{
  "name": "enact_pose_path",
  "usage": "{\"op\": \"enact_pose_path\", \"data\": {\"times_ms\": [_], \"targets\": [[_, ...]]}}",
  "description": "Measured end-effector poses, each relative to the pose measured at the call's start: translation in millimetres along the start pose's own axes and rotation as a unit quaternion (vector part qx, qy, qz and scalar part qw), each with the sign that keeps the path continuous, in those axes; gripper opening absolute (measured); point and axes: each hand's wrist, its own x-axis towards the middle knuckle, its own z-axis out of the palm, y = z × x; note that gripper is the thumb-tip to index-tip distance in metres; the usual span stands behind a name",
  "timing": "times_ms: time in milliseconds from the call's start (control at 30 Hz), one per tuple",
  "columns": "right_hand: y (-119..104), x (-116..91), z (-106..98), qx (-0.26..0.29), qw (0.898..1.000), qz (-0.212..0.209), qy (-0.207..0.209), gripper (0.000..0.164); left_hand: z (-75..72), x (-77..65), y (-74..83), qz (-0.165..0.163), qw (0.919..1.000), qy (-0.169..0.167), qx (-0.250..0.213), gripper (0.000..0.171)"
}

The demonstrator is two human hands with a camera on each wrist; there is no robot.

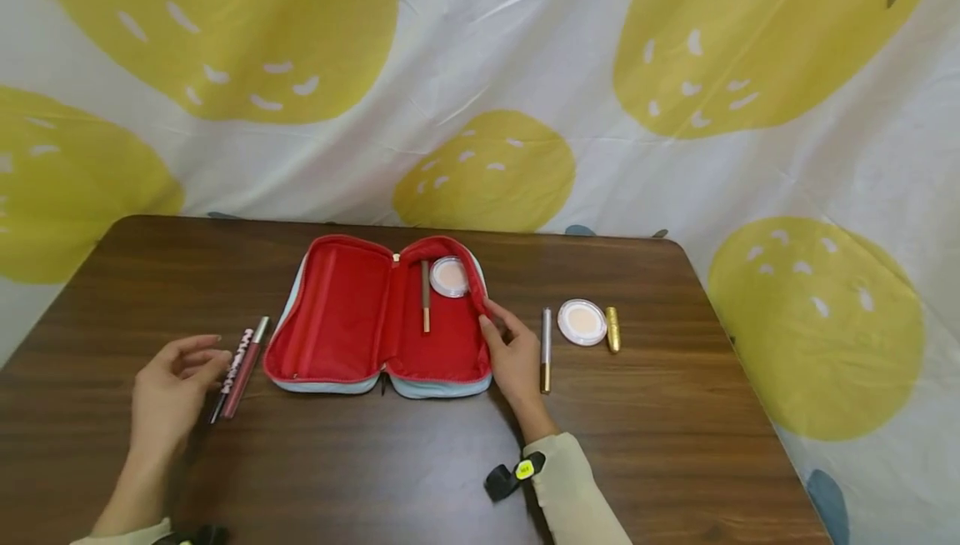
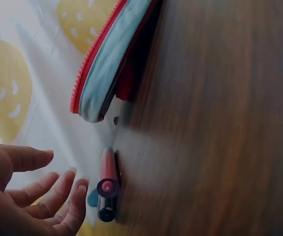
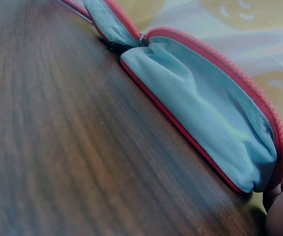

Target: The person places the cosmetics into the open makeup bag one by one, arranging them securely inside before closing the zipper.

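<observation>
A zip pouch point(image 1: 337, 312), light blue outside with red lining, lies unfolded on the table. My right hand point(image 1: 516, 368) pinches its right edge between thumb and fingers; the right wrist view shows the pouch's blue side wall point(image 3: 195, 103) close up. Inside the right half lie a slim brown-and-gold tube point(image 1: 426, 295) and a round compact point(image 1: 448, 277). At the left, my left hand point(image 1: 167, 399) hovers beside a pink lip gloss tube point(image 1: 243, 382) and a patterned pencil-like stick point(image 1: 237, 362). Its fingers are loosely bent and hold nothing, apart from the tubes in the left wrist view.
Right of the pouch lie a silver-and-gold tube point(image 1: 546, 349), a second round compact point(image 1: 582, 322) and a small gold tube point(image 1: 613, 330). The brown wooden table point(image 1: 675, 462) backs onto a hanging cloth point(image 1: 495, 37) with yellow fruit prints.
</observation>
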Motion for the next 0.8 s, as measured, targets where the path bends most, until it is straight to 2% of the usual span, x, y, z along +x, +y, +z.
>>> {"op": "enact_pose_path", "data": {"times_ms": [233,367,567,800], "targets": [[1.8,0.7,-2.1,0.007,1.000,0.000,-0.008,0.029,0.7,4.8,-3.8,0.014,0.9977,-0.032,0.059,0.035],[1.5,0.6,-1.9,0.005,1.000,-0.003,-0.005,0.028,-1.3,7.0,-6.2,0.005,0.9955,-0.034,0.088,0.040],[0.0,0.4,-2.0,-0.004,1.000,-0.003,-0.002,0.027,-3.3,8.4,-10.5,0.003,0.9920,-0.067,0.107,0.048],[-0.9,0.0,-2.3,-0.003,1.000,0.000,-0.003,0.027,-1.9,8.1,-14.0,0.034,0.9873,-0.080,0.133,0.039]]}}
